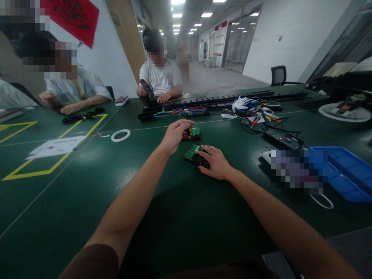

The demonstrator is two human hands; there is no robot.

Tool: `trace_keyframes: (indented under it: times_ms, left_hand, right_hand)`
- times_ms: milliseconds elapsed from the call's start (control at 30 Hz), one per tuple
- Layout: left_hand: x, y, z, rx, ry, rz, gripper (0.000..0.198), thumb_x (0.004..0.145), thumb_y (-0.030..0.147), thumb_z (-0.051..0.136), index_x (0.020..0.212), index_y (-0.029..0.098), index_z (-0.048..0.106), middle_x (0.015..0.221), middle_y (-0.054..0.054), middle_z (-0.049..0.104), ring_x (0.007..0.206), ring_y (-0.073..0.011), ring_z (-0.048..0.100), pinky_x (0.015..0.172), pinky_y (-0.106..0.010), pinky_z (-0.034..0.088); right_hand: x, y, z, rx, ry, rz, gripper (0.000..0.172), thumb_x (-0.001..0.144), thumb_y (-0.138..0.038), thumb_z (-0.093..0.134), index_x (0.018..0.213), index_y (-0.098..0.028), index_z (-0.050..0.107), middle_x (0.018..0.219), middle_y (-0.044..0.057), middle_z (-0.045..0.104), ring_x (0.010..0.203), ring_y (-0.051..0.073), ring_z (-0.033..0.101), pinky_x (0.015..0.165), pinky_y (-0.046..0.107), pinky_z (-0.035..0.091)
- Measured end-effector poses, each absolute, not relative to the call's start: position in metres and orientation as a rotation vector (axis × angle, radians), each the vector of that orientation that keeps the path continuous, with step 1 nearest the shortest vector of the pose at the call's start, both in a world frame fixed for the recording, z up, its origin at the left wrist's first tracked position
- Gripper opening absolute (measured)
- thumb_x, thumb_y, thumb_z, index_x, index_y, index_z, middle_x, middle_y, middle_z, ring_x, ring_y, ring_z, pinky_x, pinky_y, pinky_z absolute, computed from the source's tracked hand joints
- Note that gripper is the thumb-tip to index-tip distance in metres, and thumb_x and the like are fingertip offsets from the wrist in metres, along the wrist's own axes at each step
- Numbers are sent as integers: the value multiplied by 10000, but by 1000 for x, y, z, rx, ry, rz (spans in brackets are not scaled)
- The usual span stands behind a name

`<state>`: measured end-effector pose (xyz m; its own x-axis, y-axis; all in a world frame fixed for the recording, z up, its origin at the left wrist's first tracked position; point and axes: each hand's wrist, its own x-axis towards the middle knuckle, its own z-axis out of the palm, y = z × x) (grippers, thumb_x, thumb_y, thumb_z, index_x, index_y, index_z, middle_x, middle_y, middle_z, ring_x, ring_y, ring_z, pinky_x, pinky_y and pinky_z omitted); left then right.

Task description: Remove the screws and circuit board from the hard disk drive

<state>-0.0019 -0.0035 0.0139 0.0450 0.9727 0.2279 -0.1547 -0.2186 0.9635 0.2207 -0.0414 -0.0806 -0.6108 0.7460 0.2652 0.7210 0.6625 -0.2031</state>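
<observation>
My left hand [174, 136] is closed around the yellow-and-black handle of a screwdriver [190, 131]. Its thin shaft points down at a hard drive [191, 153] with a green circuit board facing up; I cannot tell whether the tip touches it. Across the near right part of that drive lies my right hand [215, 162], gripping it against the table with the fingers over its dark part. Just behind, partly covered by my left hand and the screwdriver, rests a second hard drive [197, 132], also with a green board.
On the green table [186, 232], a white tape roll [120, 135] and printed sheet [56, 147] lie left. Long black rails [215, 102] and cables run across the back. At right are a circuit-board device [283, 138] and blue tray [345, 170]. Two people [161, 73] [81, 85] sit opposite.
</observation>
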Motion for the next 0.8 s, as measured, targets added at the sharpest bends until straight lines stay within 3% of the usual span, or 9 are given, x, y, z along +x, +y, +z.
trace_keyframes:
  times_ms: [233, 500, 800]
  left_hand:
    - [-1, -4, 14, 1199, 791, 1364, 81, 921, 208, 646, 966, 182, 709, 951, -52, 691, 873, -170, 677, 729, -299, 605]
    - [1, -3, 8, 1292, 829, 1393, 240, 822, 340, 849, 936, 180, 710, 884, -19, 662, 801, -127, 635, 679, -227, 571]
    - [-2, -1, 7, 1344, 871, 1391, 176, 855, 328, 812, 943, 192, 741, 889, -20, 653, 799, -128, 621, 681, -230, 581]
  right_hand:
    - [221, -42, -81, -1160, -2556, 108, 698, 925, -517, 631, 1551, -221, 539, 1663, 148, 435, 1519, 392, 369, 1207, 584, 307]
    - [221, -41, -81, -1173, -2555, 110, 705, 920, -518, 636, 1558, -237, 531, 1672, 135, 424, 1530, 386, 350, 1210, 589, 297]
    - [221, -41, -81, -1168, -2555, 114, 707, 916, -521, 641, 1552, -230, 539, 1671, 141, 427, 1524, 392, 357, 1204, 588, 302]
